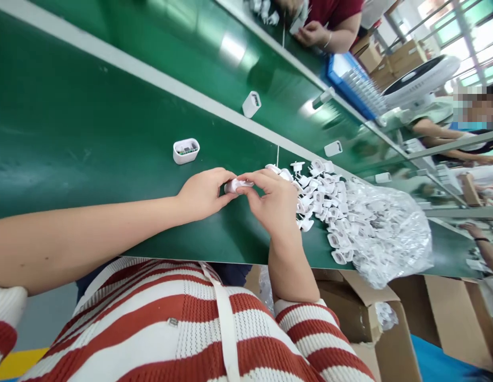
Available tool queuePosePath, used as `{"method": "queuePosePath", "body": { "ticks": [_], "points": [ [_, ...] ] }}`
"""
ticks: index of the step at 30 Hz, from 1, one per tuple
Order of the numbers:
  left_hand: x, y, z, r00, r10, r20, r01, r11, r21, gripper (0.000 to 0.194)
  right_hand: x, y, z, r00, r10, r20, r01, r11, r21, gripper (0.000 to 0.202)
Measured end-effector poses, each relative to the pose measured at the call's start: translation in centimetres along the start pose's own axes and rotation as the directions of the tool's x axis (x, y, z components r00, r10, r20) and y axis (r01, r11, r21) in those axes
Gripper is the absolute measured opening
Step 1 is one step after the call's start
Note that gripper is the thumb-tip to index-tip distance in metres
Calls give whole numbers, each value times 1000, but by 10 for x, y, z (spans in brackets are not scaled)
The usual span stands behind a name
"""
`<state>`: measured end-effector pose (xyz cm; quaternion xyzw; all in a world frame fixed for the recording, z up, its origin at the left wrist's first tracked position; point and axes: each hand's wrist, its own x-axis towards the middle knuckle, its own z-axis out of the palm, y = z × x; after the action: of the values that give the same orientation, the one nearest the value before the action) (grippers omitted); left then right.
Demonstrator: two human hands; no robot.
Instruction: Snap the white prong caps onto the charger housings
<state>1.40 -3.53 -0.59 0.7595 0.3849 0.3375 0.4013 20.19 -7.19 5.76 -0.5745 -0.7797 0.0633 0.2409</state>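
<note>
Between my two hands is a small white plastic charger housing (232, 185), mostly covered by fingers. My left hand (204, 196) pinches its left end between thumb and fingertips. From the other side my right hand (276, 199) has its thumb and forefinger closed on a white piece at the housing's right end, which looks like a plug cap; where one part ends and the other begins I cannot make out. Beyond my left hand an open-topped white charger housing (186, 152) stands on the green table, a circuit board showing inside. Loose white plug caps (316, 193) lie heaped beside my right hand.
A clear plastic bag (393, 228) full of white parts lies right of the heap. Past the pale strip, white housings (251, 104) sit on a shiny green belt (214, 58). Cardboard boxes (349, 307) stand below the table edge. Co-workers and a fan (423, 79) are across.
</note>
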Motion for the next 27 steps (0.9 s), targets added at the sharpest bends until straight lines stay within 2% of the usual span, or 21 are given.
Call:
{"method": "queuePosePath", "body": {
  "ticks": [2,4,7,9,11,12,14,16,19,21,23,25,26,27],
  "points": [
    [0,1,0,999,-32,16,32,999,4,41,0,2,2,1000,8,6,-8,999,47,11],
    [-1,8,-3,997,-69,35,69,998,-3,43,1,8,1,998,50,34,-56,980,192,15],
    [-5,30,-18,990,-131,49,134,989,-59,42,6,30,-4,983,181,-33,-149,889,433,43],
    [0,44,-37,991,-131,13,131,989,-72,43,9,50,-7,944,298,-143,-231,903,362,46],
    [17,48,-65,989,-105,-106,104,995,-14,43,12,68,-7,910,380,-165,-368,924,99,43],
    [32,43,-81,977,-96,-191,104,994,29,43,13,74,-5,905,407,-127,-415,909,-42,44],
    [69,17,-113,927,-115,-357,168,978,121,40,14,81,0,899,436,-39,-433,874,-222,44],
    [110,-22,-142,855,-180,-487,273,954,126,38,15,81,5,907,421,0,-406,875,-265,38],
    [157,-77,-171,778,-284,-560,420,899,127,40,17,77,9,928,373,-5,-363,900,-241,26],
    [171,-98,-180,759,-338,-556,489,860,144,47,18,75,10,943,331,-33,-331,927,-176,21],
    [174,-103,-181,728,-339,-596,530,830,174,66,19,75,10,948,302,-96,-307,951,-32,17],
    [171,-96,-175,699,-213,-683,500,829,252,93,19,76,11,936,309,-170,-287,947,142,18],
    [170,-89,-169,707,-113,-698,450,833,321,104,18,77,11,927,320,-194,-279,937,209,22],
    [170,-82,-161,746,-18,-666,378,835,401,111,18,78,12,921,326,-213,-270,928,256,28]
  ]
}}
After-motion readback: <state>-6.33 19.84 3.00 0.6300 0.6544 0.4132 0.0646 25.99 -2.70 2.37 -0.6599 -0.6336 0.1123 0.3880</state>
